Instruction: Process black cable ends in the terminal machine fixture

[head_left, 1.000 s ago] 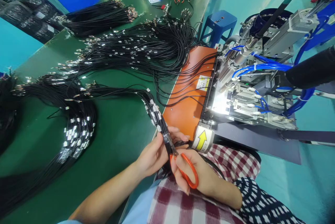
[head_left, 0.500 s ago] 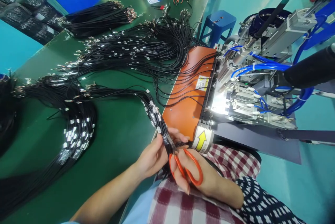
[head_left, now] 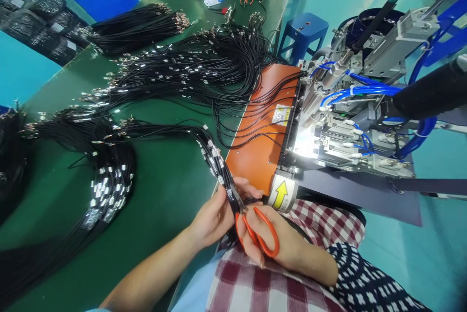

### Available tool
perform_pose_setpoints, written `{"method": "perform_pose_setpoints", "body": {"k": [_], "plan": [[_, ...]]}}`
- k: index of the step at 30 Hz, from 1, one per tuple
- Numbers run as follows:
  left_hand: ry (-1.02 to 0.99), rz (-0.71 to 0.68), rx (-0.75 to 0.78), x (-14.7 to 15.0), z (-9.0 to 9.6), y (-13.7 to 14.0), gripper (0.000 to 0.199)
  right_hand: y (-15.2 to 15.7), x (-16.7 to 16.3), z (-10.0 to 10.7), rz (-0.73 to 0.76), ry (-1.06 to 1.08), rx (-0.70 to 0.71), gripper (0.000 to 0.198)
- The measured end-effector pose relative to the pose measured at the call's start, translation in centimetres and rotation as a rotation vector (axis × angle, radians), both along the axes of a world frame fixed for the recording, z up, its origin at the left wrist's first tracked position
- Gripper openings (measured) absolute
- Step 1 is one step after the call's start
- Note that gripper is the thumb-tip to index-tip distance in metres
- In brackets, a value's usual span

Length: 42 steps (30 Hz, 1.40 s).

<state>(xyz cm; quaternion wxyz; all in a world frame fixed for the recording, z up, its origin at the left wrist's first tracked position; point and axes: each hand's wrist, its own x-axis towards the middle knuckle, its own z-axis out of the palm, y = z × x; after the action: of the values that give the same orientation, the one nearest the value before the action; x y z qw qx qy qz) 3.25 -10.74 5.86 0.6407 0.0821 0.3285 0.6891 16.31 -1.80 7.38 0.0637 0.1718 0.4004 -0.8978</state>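
Right hand: our right hand (head_left: 277, 246) is closed through the loops of the orange-handled steel scissors (head_left: 255, 231), the blades pointing up into the wires just in front of the yellow-arrow label (head_left: 281, 194).
Left hand: our left hand (head_left: 215, 217) is clamped around the bundle of thin black wires with silver crimped terminals (head_left: 219, 168), thumb and fingers pinching it just left of the arrow label, at the table's near edge.
What changed: half a second ago the orange loops stood wider apart; a second ago they were nearly together. Now they sit somewhat closer again, so we judge the blades are working in small snips at whatever binds the bundle at the pinch point. The bundle itself has not shifted.
What it means: we take the cut as still in progress, since the wires beyond our left hand remain gathered, not fanned.
Bundle's run: from the pinch it arches up and away to the left of the arrow label, across the dark green table mat (head_left: 164, 190).
Behind the arrow label: the orange flat plate (head_left: 260, 149) with loose black wires draped over it, and the brightly lit grey machine with blue hoses (head_left: 350, 122).
Far left of the arrow label: larger heaps of black terminated wires (head_left: 109, 175).
Below the hands: a red-and-white checked cloth (head_left: 248, 285) over our lap.
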Motion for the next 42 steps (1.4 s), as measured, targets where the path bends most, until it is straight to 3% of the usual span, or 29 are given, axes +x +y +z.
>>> {"method": "perform_pose_setpoints", "body": {"k": [4,7,9,12,14,18,21,24,28,31,32,34,36,38,40,42], "plan": [[0.001,0.0,0.0,-0.1,-0.1,-0.1,0.035,-0.1,-0.4,0.4,-0.015,-0.044,0.004,0.05],[0.005,0.007,-0.002,-0.2,0.1,0.0,0.036,0.1,0.1,0.6,-0.017,0.043,-0.001,0.053],[0.009,-0.003,-0.013,-0.2,0.3,0.2,0.036,0.8,1.6,0.5,-0.049,0.106,0.028,0.054],[0.039,-0.012,-0.023,-0.2,0.5,0.2,0.04,2.6,5.8,-0.2,-0.166,0.073,0.207,0.054],[0.07,0.013,-0.048,-0.2,0.5,0.2,0.042,4.1,9.8,-1.0,-0.232,-0.077,0.449,0.047],[0.075,0.083,-0.222,-0.5,0.2,0.1,0.031,7.0,18.9,-3.3,-0.247,-0.641,1.222,0.022],[0.062,0.109,-0.328,-0.6,0.1,0.1,0.031,9.6,24.3,-5.5,-0.191,-0.971,1.574,0.027],[0.033,0.136,-0.377,-0.4,0.2,0.2,0.032,12.8,27.4,-7.7,-0.052,-1.119,1.795,0.03],[-0.029,0.248,-0.413,0.2,0.5,0.3,0.028,16.1,28.5,-10.1,-0.086,-1.038,1.844,0.038],[-0.096,0.241,-0.369,0.3,0.4,0.6,0.021,16.2,27.1,-10.4,-0.21,-1.015,1.857,0.035],[-0.116,0.238,-0.351,0.2,0.2,0.8,0.021,15.4,26.0,-9.8,-0.241,-1.017,1.782,0.035],[-0.17,0.239,-0.34,0.1,-0.1,1.1,0.02,12.1,22.9,-7.4,-0.303,-0.84,1.491,0.034],[-0.219,0.251,-0.34,-0.1,-0.4,1.3,0.02,7.3,18.3,-4.3,-0.194,-0.544,1.144,0.031],[-0.232,0.263,-0.332,0.0,-0.6,1.5,0.018,2.9,12.6,-1.7,-0.135,-0.335,0.905,0.037],[-0.181,0.27,-0.309,0.3,-0.5,1.5,0.015,0.0,7.0,-0.8,-0.164,-0.221,0.794,0.05],[-0.02,0.255,-0.276,0.5,-0.2,1.2,0.013,-1.8,2.6,-1.5,-0.169,-0.103,0.729,0.059]]}}
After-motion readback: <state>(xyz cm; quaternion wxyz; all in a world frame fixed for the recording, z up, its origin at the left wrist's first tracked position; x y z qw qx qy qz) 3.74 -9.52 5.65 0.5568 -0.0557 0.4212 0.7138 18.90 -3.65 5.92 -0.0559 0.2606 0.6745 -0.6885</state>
